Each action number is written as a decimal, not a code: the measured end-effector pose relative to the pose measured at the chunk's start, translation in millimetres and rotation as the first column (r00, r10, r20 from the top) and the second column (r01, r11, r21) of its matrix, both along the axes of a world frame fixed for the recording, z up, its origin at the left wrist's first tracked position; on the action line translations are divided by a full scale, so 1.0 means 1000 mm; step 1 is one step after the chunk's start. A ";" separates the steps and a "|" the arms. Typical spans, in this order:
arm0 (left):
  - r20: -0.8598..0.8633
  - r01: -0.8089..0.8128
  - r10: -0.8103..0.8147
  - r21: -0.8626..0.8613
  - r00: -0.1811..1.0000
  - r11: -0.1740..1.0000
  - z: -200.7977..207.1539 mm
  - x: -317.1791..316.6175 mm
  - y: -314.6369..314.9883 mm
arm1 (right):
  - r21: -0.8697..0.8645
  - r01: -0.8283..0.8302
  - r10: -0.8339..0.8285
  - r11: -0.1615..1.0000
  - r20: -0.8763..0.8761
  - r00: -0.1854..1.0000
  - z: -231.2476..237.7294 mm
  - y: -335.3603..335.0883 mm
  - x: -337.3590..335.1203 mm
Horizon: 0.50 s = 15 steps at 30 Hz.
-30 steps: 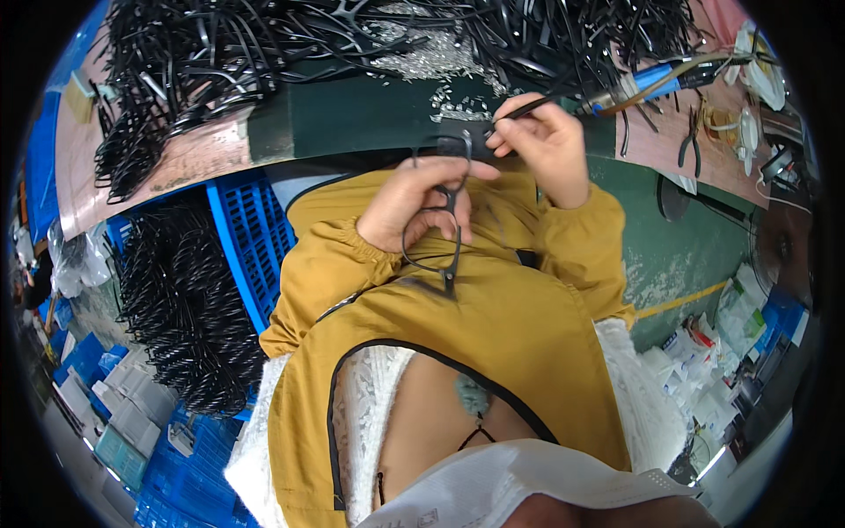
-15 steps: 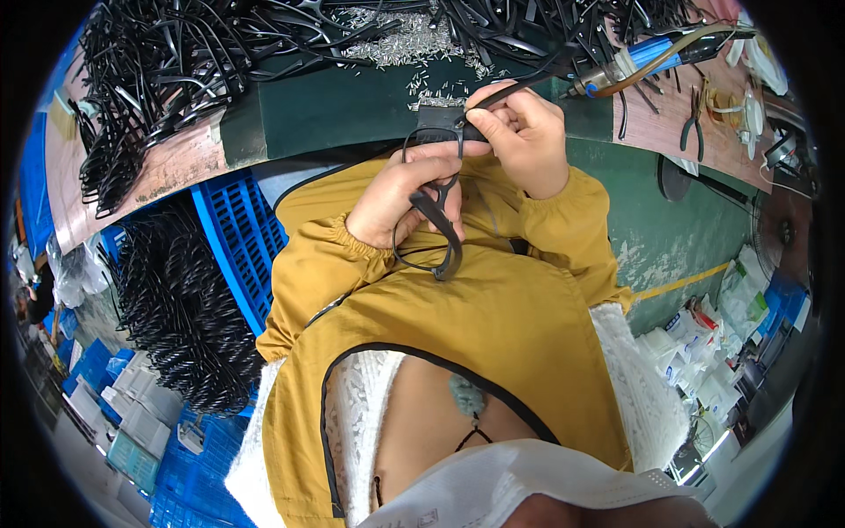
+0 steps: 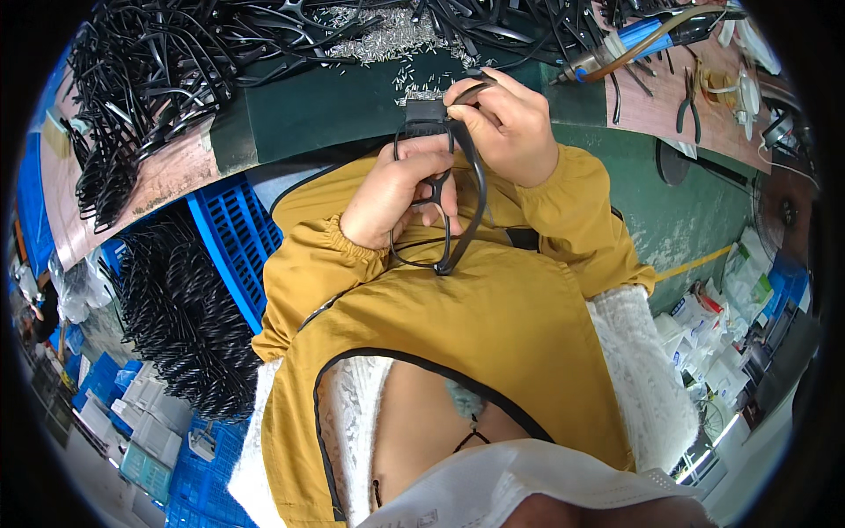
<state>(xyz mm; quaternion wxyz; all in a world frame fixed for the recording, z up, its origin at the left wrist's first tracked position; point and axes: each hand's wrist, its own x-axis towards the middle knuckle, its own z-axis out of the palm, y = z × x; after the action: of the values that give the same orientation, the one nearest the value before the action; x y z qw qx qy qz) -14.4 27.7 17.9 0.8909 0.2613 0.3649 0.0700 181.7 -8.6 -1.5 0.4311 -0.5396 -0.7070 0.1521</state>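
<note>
My left hand is closed round a black glasses frame, held upright above my lap. A long curved temple rises from its lower end toward my right hand. At the frame's upper end, against a small dark block on the bench edge, my right hand pinches another black temple. That temple looks foreshortened, and its joint with the frame is partly hidden by my fingers. Small silver screws lie just behind the block.
Black temples are heaped at the bench's left, with loose screws at the back. A blue powered screwdriver and black pliers lie at right. Below left, a blue crate stands beside bundled black parts.
The temple in my right hand, which pointed out to the upper right, now looks short and turned. The frame has rotated, and its other temple now stretches up toward my right hand.
</note>
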 end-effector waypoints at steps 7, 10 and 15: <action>0.057 0.020 -0.019 -0.015 0.998 1.000 0.007 -0.003 0.012 | -0.157 -0.019 0.000 0.987 -0.116 0.993 0.027 -0.004 0.006; 0.139 -0.089 0.069 0.141 0.988 0.986 0.011 0.008 0.022 | 0.245 0.511 -0.307 0.824 -0.567 0.765 0.049 -0.019 0.033; 0.093 -0.015 -0.016 0.326 0.996 0.945 0.014 0.024 0.031 | 0.192 0.714 -0.442 0.673 -0.671 0.596 0.034 0.022 0.115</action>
<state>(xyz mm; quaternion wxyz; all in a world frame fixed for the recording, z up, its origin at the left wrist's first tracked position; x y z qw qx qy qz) 10.1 58.9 31.7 0.8515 0.4018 0.3059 0.1416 297.0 13.1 33.0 0.7581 -0.5591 -0.3356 -0.0114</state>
